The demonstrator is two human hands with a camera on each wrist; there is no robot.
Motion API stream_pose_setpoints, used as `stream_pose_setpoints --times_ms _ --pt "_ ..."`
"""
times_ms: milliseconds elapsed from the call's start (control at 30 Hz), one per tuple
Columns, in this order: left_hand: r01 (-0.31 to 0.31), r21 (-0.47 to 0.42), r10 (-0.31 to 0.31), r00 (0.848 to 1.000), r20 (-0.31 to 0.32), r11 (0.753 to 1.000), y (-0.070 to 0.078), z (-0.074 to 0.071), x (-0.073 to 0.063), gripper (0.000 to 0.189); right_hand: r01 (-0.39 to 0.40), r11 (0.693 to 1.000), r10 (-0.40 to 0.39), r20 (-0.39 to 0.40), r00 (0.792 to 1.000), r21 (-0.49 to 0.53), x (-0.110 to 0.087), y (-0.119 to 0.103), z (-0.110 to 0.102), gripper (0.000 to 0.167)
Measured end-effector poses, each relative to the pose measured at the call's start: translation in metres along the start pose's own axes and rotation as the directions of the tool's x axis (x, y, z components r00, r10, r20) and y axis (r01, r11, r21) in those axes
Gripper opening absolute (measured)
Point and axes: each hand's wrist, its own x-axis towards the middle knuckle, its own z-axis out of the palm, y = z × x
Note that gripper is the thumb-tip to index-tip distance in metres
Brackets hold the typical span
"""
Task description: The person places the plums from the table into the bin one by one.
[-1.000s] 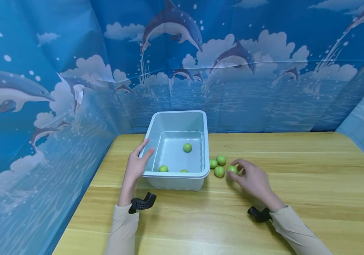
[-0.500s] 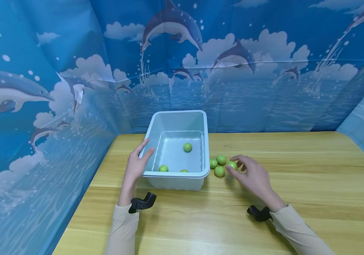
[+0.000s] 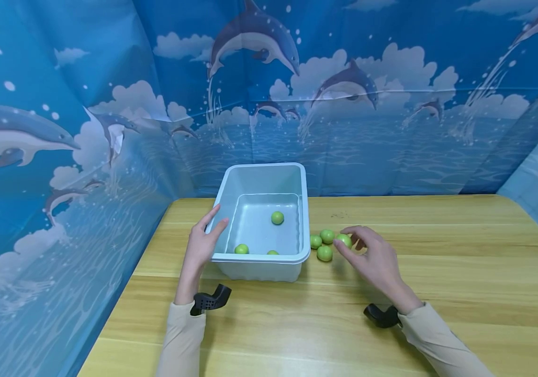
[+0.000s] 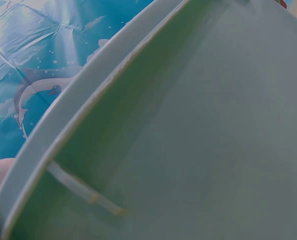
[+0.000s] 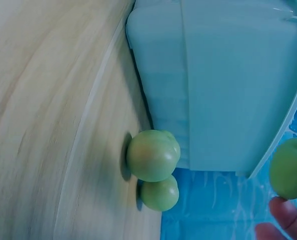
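A pale blue plastic bin (image 3: 259,258) stands on the table with three small round green fruits in it, one of them a fruit (image 3: 277,218) toward the back. My left hand (image 3: 198,243) holds the bin's left rim, its thumb over the edge; most of that hand is out of the left wrist view. Between thumb and fingers, my right hand (image 3: 374,262) pinches a green fruit (image 5: 289,169), raised off the table. Just left of it, three more green fruits, such as this one (image 3: 324,254), lie close together beside the bin's right wall.
The wooden table (image 3: 462,272) extends widely to the right and in front. A blue dolphin-print curtain (image 3: 368,141) hangs behind the table and along both sides. The bin stands near the table's back edge.
My right hand has lifted the green fruit slightly up and away from the group. The left hand and the bin have stayed in place.
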Motion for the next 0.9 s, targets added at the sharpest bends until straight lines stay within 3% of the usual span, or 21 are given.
stream_pose_setpoints --times_ms 433,900 --pt "0.004 0.001 -0.004 1.0 -0.008 1.0 0.003 0.0 -0.002 0.056 0.112 0.99 -0.099 -0.141 0.985 0.089 0.003 -0.005 0.0 0.023" --pt "0.001 -0.006 -0.001 1.0 -0.009 1.0 0.003 0.0 -0.003 0.057 0.207 0.958 -0.167 -0.201 0.965 0.2 0.005 -0.014 -0.002 0.029"
